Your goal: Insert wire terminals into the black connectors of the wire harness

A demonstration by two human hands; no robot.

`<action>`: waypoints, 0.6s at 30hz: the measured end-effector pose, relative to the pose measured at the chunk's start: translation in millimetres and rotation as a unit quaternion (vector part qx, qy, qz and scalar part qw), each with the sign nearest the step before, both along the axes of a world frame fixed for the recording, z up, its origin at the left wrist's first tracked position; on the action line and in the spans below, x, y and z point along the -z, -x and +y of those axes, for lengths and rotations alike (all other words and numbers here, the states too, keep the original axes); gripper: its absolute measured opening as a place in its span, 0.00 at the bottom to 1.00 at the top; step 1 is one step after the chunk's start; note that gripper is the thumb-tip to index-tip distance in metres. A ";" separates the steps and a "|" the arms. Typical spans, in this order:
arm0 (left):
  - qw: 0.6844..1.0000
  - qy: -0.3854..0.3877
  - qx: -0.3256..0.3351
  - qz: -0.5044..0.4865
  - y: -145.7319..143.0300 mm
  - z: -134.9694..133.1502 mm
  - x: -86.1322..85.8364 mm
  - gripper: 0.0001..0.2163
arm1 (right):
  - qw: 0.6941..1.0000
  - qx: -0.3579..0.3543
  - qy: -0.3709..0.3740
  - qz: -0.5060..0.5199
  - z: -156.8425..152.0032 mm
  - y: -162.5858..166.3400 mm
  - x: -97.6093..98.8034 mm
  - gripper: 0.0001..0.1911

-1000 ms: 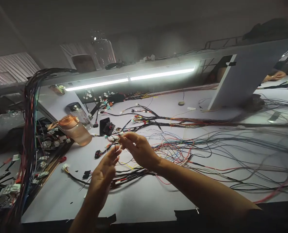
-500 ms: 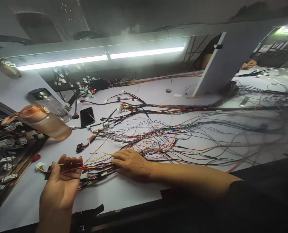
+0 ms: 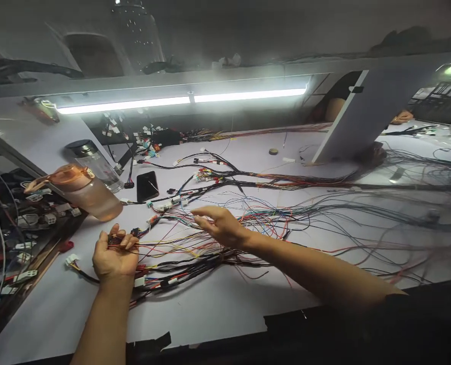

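My left hand (image 3: 116,253) is palm up at the left, its fingers curled round the ends of several thin wires (image 3: 168,245), red and yellow, which run right across the table. What lies deeper in those fingers is hidden. Above the loose wire bundle (image 3: 263,218), my right hand (image 3: 223,227) is raised with fingers stretched out and apart, holding nothing I can see. Below both hands lies a black-taped wire harness (image 3: 195,268). Its white connector (image 3: 139,281) is just under my left wrist, and another white connector (image 3: 72,260) lies further left.
A water bottle with an orange lid (image 3: 92,195), a clear bottle (image 3: 99,165) and a phone (image 3: 147,186) stand or lie at the back left. More harnesses (image 3: 278,181) stretch behind. A bin of connectors (image 3: 27,243) borders the left. A partition (image 3: 356,119) rises at right; another person's hand (image 3: 402,117) shows beyond.
My right hand has lifted off the harness and moved up and right, its fingers now apart. My left hand has moved up and right with its fingers curled more around the wires. The view has shifted.
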State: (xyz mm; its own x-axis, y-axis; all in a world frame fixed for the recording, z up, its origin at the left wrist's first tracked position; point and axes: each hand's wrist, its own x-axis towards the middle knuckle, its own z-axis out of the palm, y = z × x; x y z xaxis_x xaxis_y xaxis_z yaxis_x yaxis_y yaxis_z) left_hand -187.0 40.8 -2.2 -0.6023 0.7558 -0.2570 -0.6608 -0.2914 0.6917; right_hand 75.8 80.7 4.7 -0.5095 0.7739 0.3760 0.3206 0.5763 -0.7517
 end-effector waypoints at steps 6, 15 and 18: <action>0.999 -0.020 0.033 -0.029 5.0 -3.0 -3.2 0.24 | 0.974 0.094 0.141 -0.150 55.8 46.7 -4.0 0.21; 0.995 -0.033 0.084 -0.040 6.8 0.1 -6.2 0.27 | 0.983 -0.064 0.147 -0.091 79.9 63.0 -32.2 0.23; 0.995 -0.040 0.083 -0.031 10.3 2.7 -4.0 0.28 | 0.965 -0.184 0.179 -0.048 94.7 32.2 -55.2 0.20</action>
State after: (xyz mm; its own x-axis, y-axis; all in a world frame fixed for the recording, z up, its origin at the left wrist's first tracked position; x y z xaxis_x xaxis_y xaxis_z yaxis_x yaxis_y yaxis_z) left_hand -197.3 43.5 1.8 -0.4528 0.8628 -0.2248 -0.7451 -0.2277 0.6268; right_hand 43.6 175.3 60.0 -0.7944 0.6049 0.0551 0.2218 0.3734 -0.9008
